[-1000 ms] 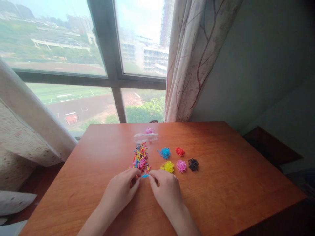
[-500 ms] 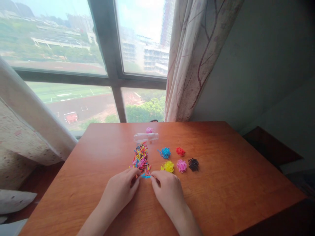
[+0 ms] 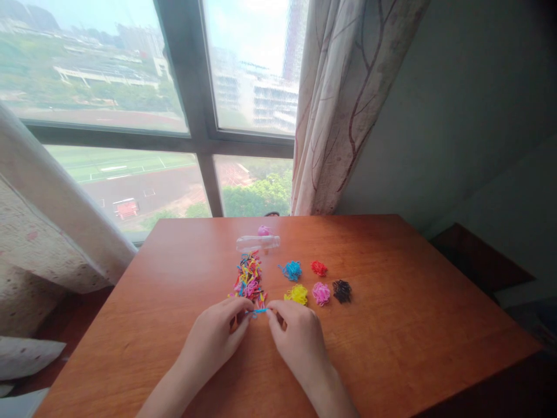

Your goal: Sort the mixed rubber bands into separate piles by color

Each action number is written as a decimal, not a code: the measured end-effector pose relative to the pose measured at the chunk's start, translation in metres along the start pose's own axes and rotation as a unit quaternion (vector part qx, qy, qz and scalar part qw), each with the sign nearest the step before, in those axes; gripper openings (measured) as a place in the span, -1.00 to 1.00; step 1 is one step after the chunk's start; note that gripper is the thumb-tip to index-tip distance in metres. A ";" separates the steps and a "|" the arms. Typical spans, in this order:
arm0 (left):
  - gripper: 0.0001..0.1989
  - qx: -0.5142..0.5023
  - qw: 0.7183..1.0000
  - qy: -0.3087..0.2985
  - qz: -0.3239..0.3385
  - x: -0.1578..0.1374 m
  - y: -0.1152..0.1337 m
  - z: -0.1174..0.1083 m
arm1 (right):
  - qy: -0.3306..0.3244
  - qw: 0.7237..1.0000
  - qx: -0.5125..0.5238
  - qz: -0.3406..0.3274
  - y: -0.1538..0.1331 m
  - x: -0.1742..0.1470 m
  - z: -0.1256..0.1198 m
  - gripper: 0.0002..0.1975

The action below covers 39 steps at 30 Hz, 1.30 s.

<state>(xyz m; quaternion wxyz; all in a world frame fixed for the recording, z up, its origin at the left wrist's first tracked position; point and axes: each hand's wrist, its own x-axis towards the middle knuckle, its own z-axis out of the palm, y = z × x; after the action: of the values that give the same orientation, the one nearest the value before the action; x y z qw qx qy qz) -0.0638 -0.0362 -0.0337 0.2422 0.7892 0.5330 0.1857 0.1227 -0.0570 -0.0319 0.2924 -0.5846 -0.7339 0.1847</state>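
Note:
Between my two hands stretches a short blue rubber band, pinched at its left end by my left hand and at its right end by my right hand. Both hands are closed at the fingertips. Just beyond them lies a mixed pile of coloured rubber bands, its near edge partly hidden by my left fingers. To the right sit single-colour heaps: a blue heap, a red heap, a yellow heap, a pink heap and a black heap.
A clear plastic bottle-like container lies on its side behind the mixed pile, with a pink rounded object behind it. All of it rests on a brown wooden table. A window and curtains stand beyond the far edge.
The blue bands between my fingers now look narrower and pulled straighter. My left fingertips have shifted slightly to the right; the heaps are unchanged.

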 end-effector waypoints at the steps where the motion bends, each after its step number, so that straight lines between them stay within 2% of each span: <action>1: -0.80 -0.002 1.000 0.004 -0.001 0.000 0.000 0.000 | 0.000 1.000 0.003 0.000 0.001 0.000 -0.001 -0.83; 7: -0.82 -0.001 1.000 0.010 -0.016 0.000 0.002 -0.002 | 0.025 0.999 -0.013 0.027 0.022 0.019 -0.019 -0.82; 12: -0.82 0.015 1.000 0.003 -0.023 0.000 0.003 -0.002 | 0.033 0.985 -0.144 0.090 0.040 0.047 -0.036 -0.86; 18: -0.81 0.028 0.999 -0.002 -0.021 0.000 0.002 -0.002 | -0.026 0.958 -0.270 0.090 0.031 0.063 -0.030 -0.81; 21: -0.82 0.031 0.999 0.000 -0.017 0.000 0.004 -0.003 | -0.041 0.948 -0.301 0.090 0.026 0.068 -0.025 -0.79; 31: -0.80 0.036 0.999 0.005 -0.015 -0.002 0.006 -0.003 | -0.050 0.945 -0.309 0.095 0.021 0.062 -0.027 -0.82; 35: -0.80 0.034 0.999 0.012 -0.009 -0.001 0.005 -0.002 | -0.037 0.954 -0.279 0.104 0.021 0.050 -0.031 -0.86; 39: -0.81 0.046 0.999 0.012 -0.007 -0.001 0.005 -0.002 | -0.005 0.974 -0.210 0.080 0.019 0.028 -0.030 -0.85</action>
<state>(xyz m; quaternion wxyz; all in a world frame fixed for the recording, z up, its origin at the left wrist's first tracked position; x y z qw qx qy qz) -0.0611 -0.0381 -0.0289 0.2007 0.7935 0.5492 0.1687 0.1522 -0.0276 -0.0150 0.1432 -0.6886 -0.7090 0.0521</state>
